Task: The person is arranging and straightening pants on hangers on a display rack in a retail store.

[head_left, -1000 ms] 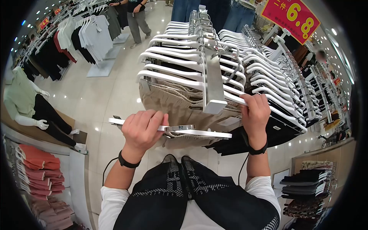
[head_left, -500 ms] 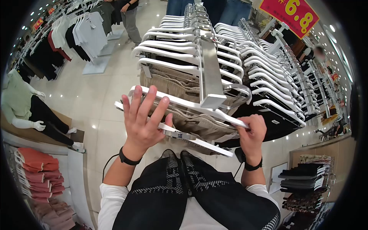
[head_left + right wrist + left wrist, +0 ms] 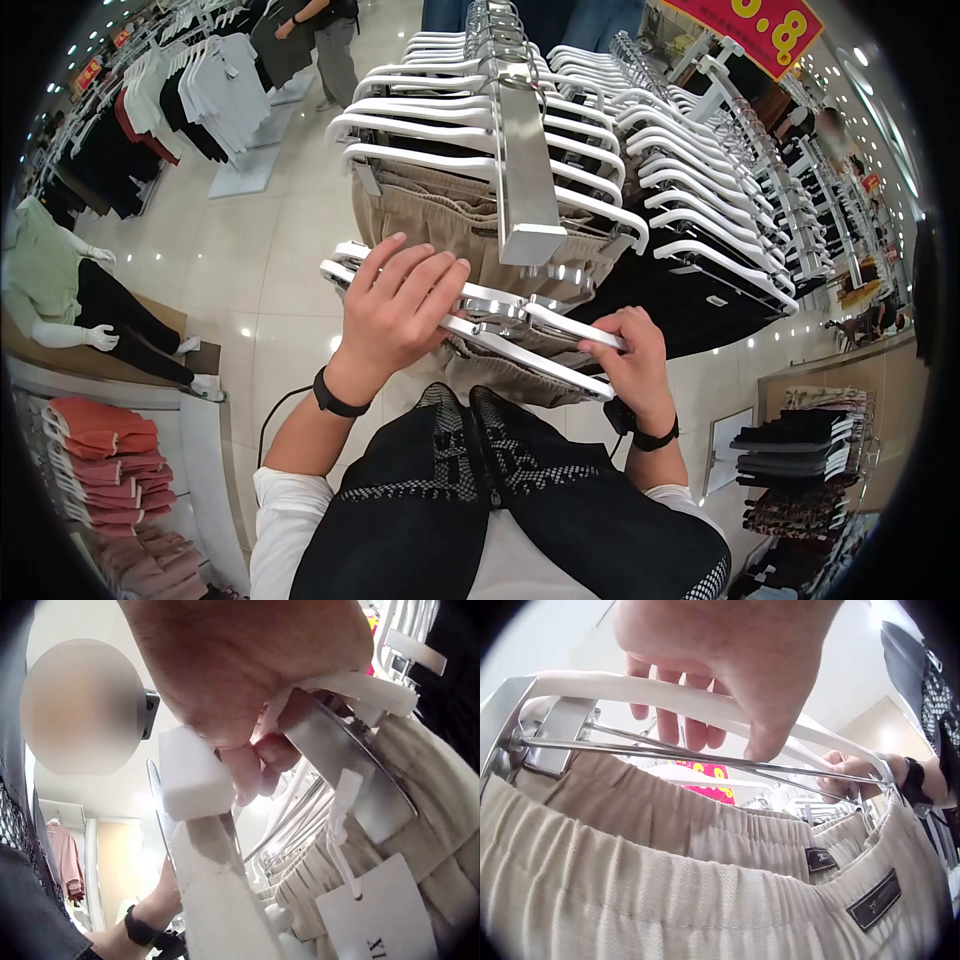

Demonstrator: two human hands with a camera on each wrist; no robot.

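Two white clip hangers are off the rack, close together: the nearer hanger (image 3: pixel 530 362) and the farther hanger (image 3: pixel 580 328). My left hand (image 3: pixel 400 312) holds them towards their left side, fingers draped over the top and thumb on the near side. At the other end, my right hand (image 3: pixel 640 368) pinches the farther hanger between thumb and fingers. Beige trousers (image 3: pixel 667 889) with a gathered waistband and dark label hang from the near hanger, with a second beige pair (image 3: pixel 739 836) behind. A white tag (image 3: pixel 379 915) dangles below a metal clip (image 3: pixel 356 780).
Just beyond my hands, a metal rack arm (image 3: pixel 527 170) bears many white hangers (image 3: pixel 415 163) with trousers. Black trousers (image 3: pixel 670 300) hang on the right row. A mannequin (image 3: pixel 60 270) stands left; folded pink garments (image 3: pixel 110 435) and dark garments (image 3: pixel 790 440) flank me.
My left hand opened its fingers, then closed over both hangers. My right hand drew a second hanger with beige trousers off the rack, towards me and beside the first.
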